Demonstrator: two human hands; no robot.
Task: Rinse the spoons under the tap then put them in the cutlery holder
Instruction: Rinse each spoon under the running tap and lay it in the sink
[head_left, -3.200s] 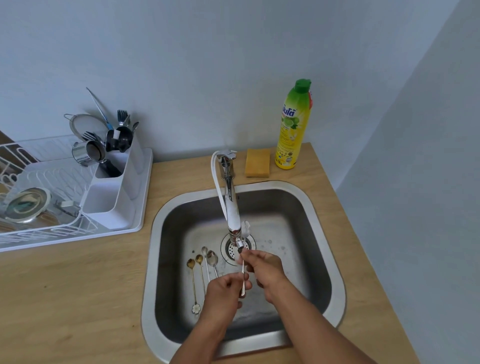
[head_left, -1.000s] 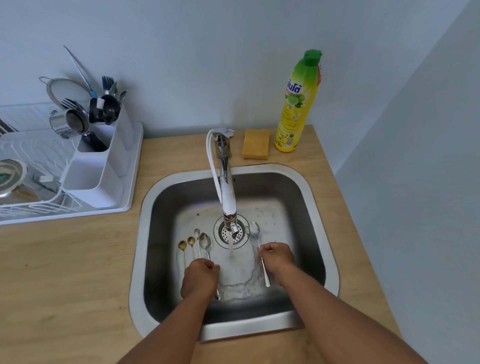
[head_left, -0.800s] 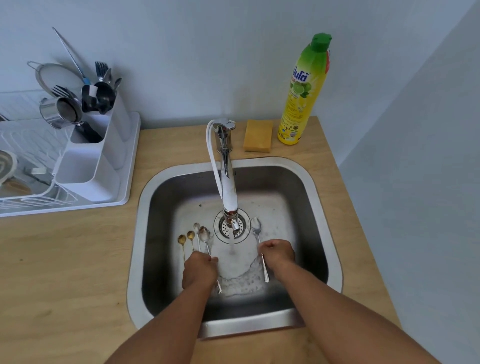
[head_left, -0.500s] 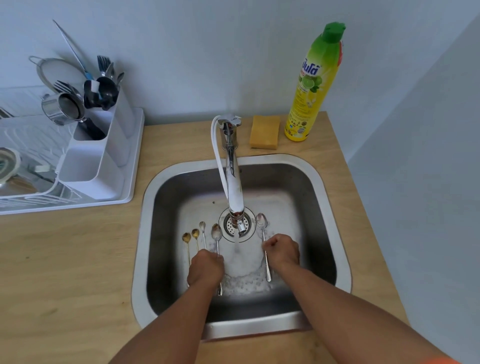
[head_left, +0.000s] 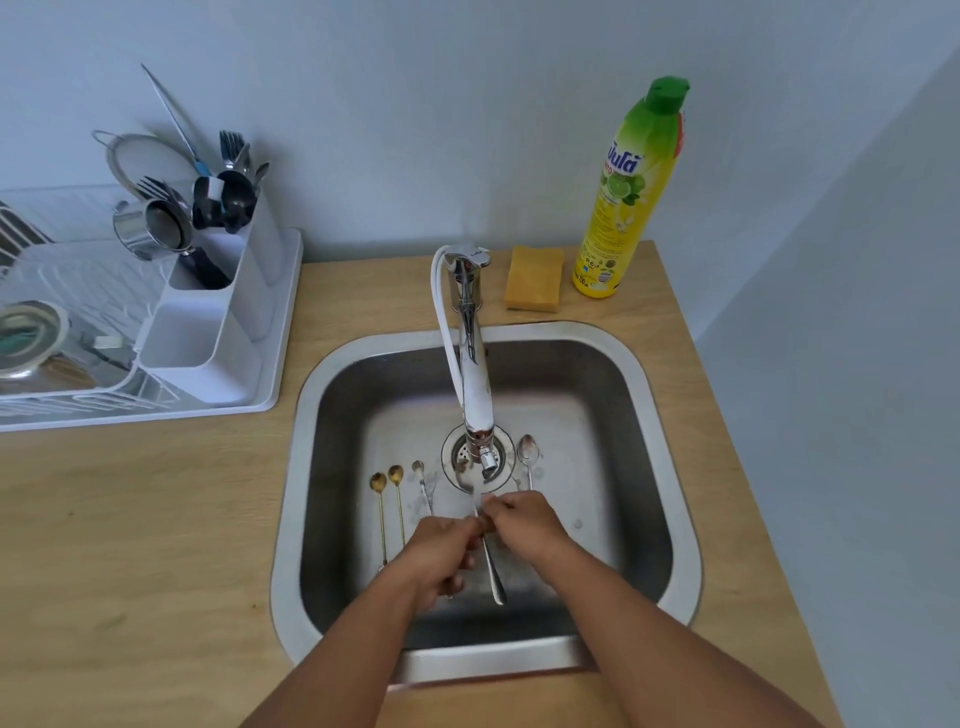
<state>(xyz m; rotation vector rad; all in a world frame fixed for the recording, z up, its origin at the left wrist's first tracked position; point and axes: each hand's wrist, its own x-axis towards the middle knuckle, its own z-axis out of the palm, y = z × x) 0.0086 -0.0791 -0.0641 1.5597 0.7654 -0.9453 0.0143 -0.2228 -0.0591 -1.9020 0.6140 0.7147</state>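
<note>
Inside the square stainless steel sink (head_left: 649, 415), the left hand (head_left: 441, 551) and right hand (head_left: 524, 525) are both curling their fingers around one long silver spoon (head_left: 493, 571), holding it under the chrome tap (head_left: 475, 384). The white plastic cutlery holder (head_left: 208, 332) is standing well apart.

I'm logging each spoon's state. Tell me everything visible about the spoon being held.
The held spoon is slim, silver and metallic-looking. It points bowl-first toward the tap, under the running water, handle end toward the person. The left hand and right hand grip it above the sink; its bowl is hidden.
</note>
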